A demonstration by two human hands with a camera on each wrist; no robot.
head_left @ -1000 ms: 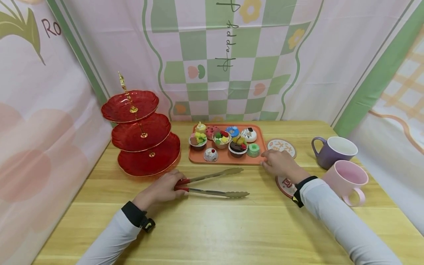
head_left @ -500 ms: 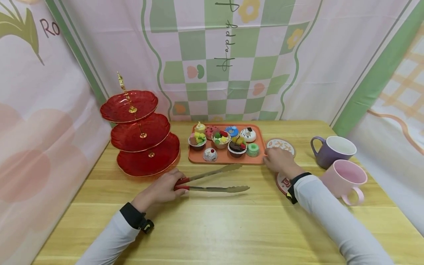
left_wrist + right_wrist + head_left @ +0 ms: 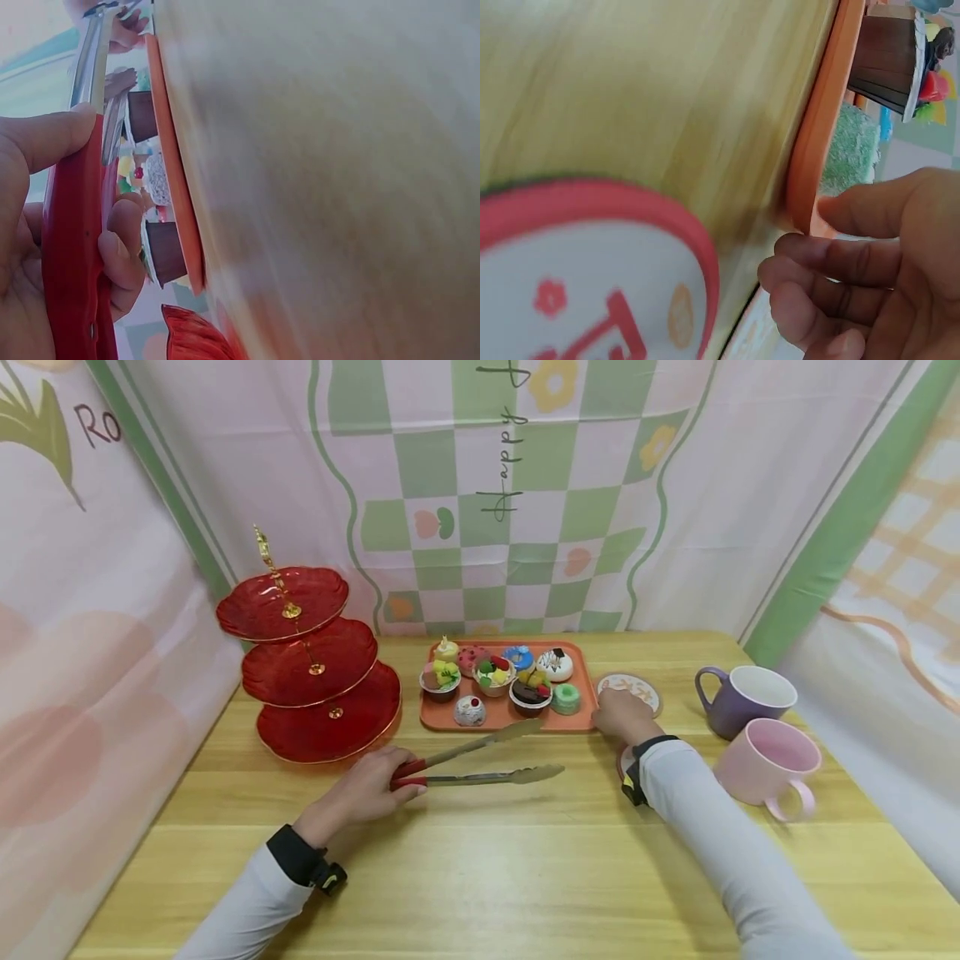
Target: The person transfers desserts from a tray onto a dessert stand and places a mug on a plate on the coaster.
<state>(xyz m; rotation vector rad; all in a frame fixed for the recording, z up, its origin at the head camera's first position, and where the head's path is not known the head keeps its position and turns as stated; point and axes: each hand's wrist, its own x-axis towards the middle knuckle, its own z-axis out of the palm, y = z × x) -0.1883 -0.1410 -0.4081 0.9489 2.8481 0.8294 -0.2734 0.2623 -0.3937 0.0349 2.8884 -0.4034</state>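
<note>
In the head view my left hand (image 3: 367, 787) grips the red handles of metal tongs (image 3: 468, 779), whose two arms are spread apart with nothing between them. The upper arm's tip overlaps the front rim of an orange tray (image 3: 437, 718). My right hand (image 3: 624, 717) is at the tray's front right corner. There, in the right wrist view, the thumb and index finger (image 3: 802, 249) pinch the rim. On the tray stand several toy cakes, among them a mint-green ring cake (image 3: 566, 698), a chocolate cupcake (image 3: 530, 695) and a white domed cake (image 3: 470, 712).
A red three-tier stand (image 3: 300, 737) with gold fittings is at the left. To the right are a purple mug (image 3: 723, 714), a pink mug (image 3: 750, 774) and a pale round coaster (image 3: 637, 682). Below my right hand lies a red-rimmed coaster (image 3: 690, 225), partly covered.
The tongs' tips have moved up toward the tray's front edge. My right hand's fingers have closed on the tray's corner. The whole head view has drifted slightly.
</note>
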